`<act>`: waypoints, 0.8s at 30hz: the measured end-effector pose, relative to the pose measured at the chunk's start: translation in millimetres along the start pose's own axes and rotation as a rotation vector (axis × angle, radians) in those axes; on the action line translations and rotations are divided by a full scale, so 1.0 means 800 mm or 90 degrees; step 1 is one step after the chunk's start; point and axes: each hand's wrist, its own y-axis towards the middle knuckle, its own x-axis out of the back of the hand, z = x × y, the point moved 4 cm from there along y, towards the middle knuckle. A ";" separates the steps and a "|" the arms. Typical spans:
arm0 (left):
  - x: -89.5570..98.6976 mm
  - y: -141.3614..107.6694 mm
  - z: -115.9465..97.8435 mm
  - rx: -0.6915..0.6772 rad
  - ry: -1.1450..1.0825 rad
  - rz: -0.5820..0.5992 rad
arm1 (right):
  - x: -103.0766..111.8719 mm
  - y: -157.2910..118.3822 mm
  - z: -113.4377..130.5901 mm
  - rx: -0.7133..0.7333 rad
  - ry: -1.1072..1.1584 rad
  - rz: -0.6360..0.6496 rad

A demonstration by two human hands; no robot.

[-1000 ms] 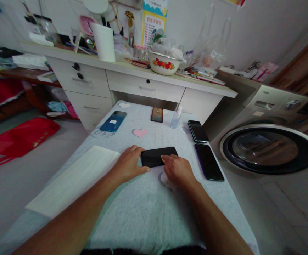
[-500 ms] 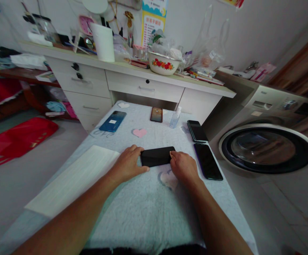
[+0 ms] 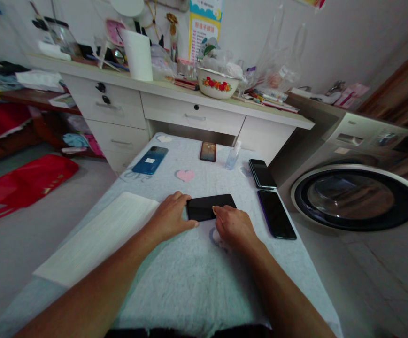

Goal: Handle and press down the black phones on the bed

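A black smartphone point(image 3: 201, 209) lies screen up on the cloth-covered table point(image 3: 189, 281). My left hand point(image 3: 171, 217) grips its left end, the fingers at the far corner and the thumb along the near edge. Over the right half of the screen, my right hand point(image 3: 236, 227) is closed with its fingertips pressed down on the glass. Whatever those fingers pinch is too small or hidden to make out. A folded white sheet point(image 3: 100, 237) lies beside my left forearm. To the right of my right hand rests another dark phone point(image 3: 277, 215) with a purplish edge.
Farther back are a blue phone point(image 3: 150, 160), a brownish phone point(image 3: 208, 152) and a clear spray bottle point(image 3: 232, 157). More phones point(image 3: 262, 173), seemingly stacked, lie near the right edge. A white desk point(image 3: 193, 110) borders the far side; a washing machine point(image 3: 355, 197) stands right.
My right hand has slid left across the screen, from the phone's right end toward its middle, uncovering the right corner. My left hand and the phone have stayed in place.
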 end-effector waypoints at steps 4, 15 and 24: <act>0.001 0.001 -0.001 -0.002 -0.002 -0.005 | -0.001 -0.002 0.014 0.037 -0.010 0.011; 0.001 0.001 -0.001 0.011 -0.019 -0.010 | 0.001 -0.008 0.031 0.141 0.022 0.018; 0.000 0.001 0.001 -0.003 -0.008 -0.006 | 0.007 -0.003 -0.001 0.045 0.026 0.013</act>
